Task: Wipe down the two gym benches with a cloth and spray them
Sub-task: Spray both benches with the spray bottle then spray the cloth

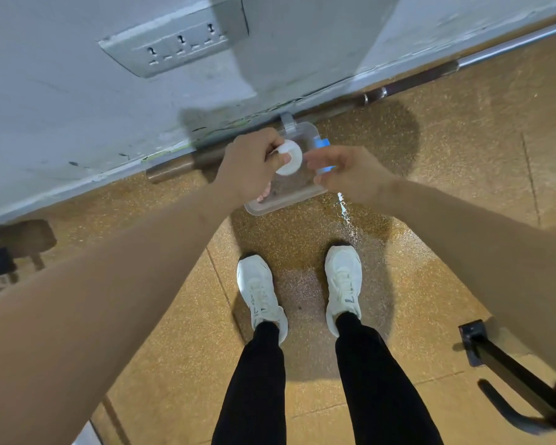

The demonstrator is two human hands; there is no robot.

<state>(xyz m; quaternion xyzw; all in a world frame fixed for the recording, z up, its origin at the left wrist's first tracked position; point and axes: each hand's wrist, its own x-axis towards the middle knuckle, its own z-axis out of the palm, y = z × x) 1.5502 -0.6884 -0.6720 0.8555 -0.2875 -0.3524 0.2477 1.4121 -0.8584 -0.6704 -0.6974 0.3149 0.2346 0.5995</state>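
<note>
Head view, looking down the person's front.

Hazards, as judged:
- Spill: the left hand [254, 165] pinches a white round piece [291, 159], seemingly a cap, over a clear container [289, 191]. If the container is open and tips, liquid goes onto the floor [463, 155].
- Slip: a wet streak [344, 210] glistens just ahead of the right shoe.
- Trip: a barbell [414, 80] lies along the foot of the wall [61, 123], right behind the container.
- Splash: a socket plate [174, 49] sits on that wall above the work.
- Drop: the pinch on the white piece looks light.

Count:
- Hands, two. The left is curled on the white piece, with fingertips also showing at the container's near-left edge. The right hand [350, 176] is loosely curled beside the container and blurred; whether it holds anything cannot be told.
- Clear container, one, in front of both hands.
- Blue patches [321, 143] on it, two.
- Shoes [259, 290], two, white.
- Barbell, one.
- Black frame foot [472, 340], one, lower right, possibly a bench's.
- Cloth and bench pads: none visible.
</note>
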